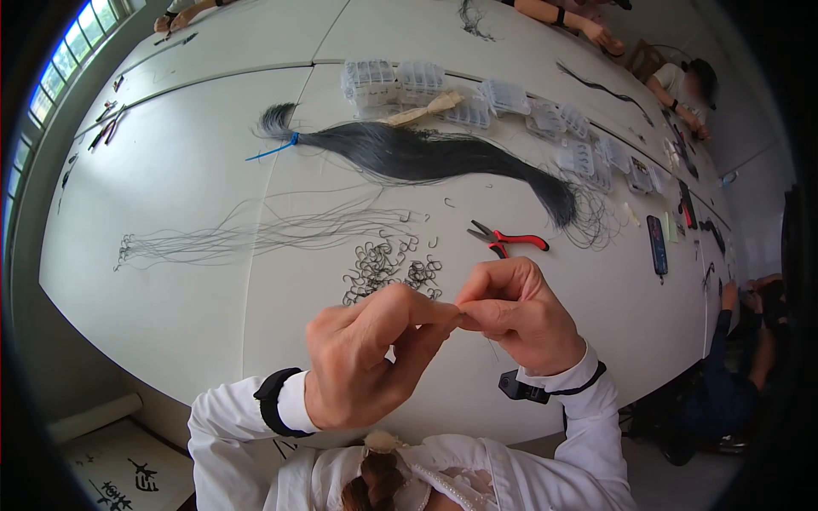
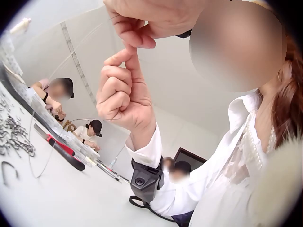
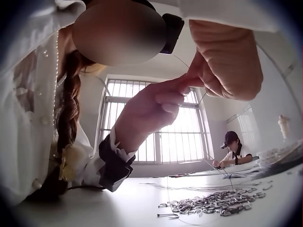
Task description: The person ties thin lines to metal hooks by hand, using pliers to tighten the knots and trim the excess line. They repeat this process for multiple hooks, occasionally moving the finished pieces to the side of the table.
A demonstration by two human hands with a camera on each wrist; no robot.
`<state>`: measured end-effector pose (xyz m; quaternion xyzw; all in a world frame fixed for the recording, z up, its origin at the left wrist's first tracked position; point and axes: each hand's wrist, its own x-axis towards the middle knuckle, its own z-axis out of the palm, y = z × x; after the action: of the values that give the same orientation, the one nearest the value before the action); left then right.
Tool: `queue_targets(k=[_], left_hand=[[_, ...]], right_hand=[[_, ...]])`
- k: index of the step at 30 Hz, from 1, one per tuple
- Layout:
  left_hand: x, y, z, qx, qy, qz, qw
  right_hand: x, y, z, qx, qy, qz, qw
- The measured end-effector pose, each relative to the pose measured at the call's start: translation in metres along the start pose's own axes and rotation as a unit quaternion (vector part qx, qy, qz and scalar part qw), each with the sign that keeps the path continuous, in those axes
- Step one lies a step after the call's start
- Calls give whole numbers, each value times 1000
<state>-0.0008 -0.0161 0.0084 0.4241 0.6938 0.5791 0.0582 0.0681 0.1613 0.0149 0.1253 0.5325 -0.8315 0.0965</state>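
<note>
My left hand (image 1: 375, 353) and right hand (image 1: 524, 319) meet fingertip to fingertip above the near part of the table. Both pinch a thin fishing line (image 2: 85, 36), which trails off in loose loops in the wrist views. Whatever else lies between the fingertips is hidden by them. Just beyond the hands is a heap of dark fish hooks (image 1: 375, 268). Red-handled pliers (image 1: 521, 240) lie beyond the right hand, jaws parted. To the left, several hooks (image 1: 126, 249) sit at the ends of long lines (image 1: 256, 232) spread across the table.
A thick bundle of dark line (image 1: 409, 153), bound with a blue tie (image 1: 295, 138), stretches across the table (image 1: 170, 315). Behind it stand clear plastic boxes (image 1: 371, 81). A phone (image 1: 657, 245) lies at right, other pliers (image 1: 106, 132) at far left. Other people sit around the table.
</note>
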Motion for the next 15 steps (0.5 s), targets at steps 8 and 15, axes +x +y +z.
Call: queue_targets(k=[8, 15], left_hand=[[2, -1, 1, -48, 27, -57, 997], [4, -4, 3, -24, 59, -6, 998]], right_hand=[[-5, 12, 10, -154, 37, -175, 972], [-5, 11, 19, -359, 93, -340, 864]])
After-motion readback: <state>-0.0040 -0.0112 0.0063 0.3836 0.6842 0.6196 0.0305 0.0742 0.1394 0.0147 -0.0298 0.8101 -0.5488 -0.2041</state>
